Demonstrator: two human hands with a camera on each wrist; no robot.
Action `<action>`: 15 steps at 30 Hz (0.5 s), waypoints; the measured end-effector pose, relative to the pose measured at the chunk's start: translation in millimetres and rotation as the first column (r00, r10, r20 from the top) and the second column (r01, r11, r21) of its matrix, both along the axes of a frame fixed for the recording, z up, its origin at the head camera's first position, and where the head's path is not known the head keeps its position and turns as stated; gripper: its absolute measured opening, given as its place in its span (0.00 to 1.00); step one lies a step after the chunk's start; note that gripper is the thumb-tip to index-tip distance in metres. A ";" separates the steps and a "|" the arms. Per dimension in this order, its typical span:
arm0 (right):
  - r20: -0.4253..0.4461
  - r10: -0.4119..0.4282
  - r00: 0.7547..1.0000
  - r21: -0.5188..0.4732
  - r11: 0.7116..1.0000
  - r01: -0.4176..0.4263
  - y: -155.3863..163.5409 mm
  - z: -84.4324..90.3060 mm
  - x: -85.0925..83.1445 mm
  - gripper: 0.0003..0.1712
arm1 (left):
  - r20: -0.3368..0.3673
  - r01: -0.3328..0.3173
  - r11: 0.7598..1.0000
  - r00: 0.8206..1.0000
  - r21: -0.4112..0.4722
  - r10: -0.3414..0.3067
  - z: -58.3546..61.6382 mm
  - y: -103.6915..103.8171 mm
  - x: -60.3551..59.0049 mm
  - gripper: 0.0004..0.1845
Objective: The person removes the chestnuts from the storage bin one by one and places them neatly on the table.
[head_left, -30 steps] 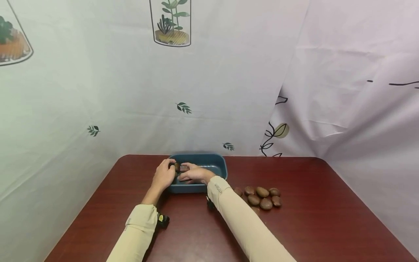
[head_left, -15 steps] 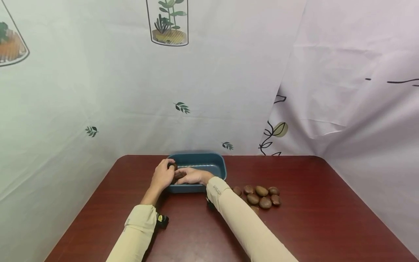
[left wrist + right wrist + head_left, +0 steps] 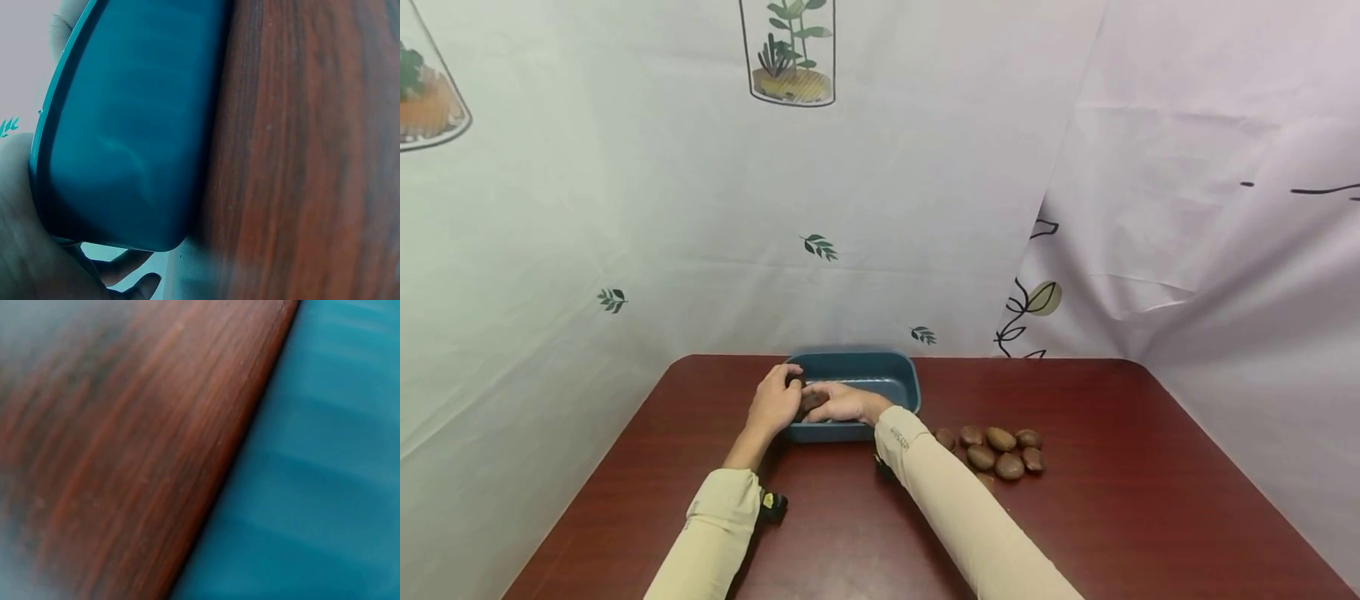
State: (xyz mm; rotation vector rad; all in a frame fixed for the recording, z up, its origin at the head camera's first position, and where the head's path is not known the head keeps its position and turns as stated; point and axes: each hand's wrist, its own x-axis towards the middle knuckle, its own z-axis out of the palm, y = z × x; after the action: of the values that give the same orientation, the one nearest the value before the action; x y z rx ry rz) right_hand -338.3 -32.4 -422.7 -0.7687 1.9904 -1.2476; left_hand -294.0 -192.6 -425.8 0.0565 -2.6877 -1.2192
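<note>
Teal tub (image 3: 880, 375) at desk's (image 3: 1112, 517) far edge; left hand (image 3: 775, 404) curls round dark stone (image 3: 793, 381) at tub's left rim; right hand (image 3: 842, 402) apparently pinches another stone (image 3: 812, 402); loose stones (image 3: 1000, 452) right of tub.

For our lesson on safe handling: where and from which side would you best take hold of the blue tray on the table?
Probably grip the blue tray by its rim at the bare right end, coming from the right. Both hands, left hand and right hand, crowd its left end, and its raised rim gives fingers a hold.
</note>
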 end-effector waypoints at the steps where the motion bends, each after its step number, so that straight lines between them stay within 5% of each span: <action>1: 0.001 -0.006 1.000 0.003 1.000 0.006 0.0 -0.7 0.2 0.32 | -0.001 0.000 1.000 1.000 -0.003 0.000 -0.2 -0.2 0.0 0.22; 15: -0.024 -0.003 1.000 0.014 1.000 0.004 6.8 2.7 1.8 0.17 | -0.002 0.002 1.000 1.000 -0.009 -0.002 1.4 0.1 0.5 0.23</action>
State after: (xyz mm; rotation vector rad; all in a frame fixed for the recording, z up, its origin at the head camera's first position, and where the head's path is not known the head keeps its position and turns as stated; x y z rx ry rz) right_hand -336.5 -25.6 -420.0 -0.7768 2.0181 -1.2310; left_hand -293.5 -192.5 -424.4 0.0511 -2.6915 -1.2073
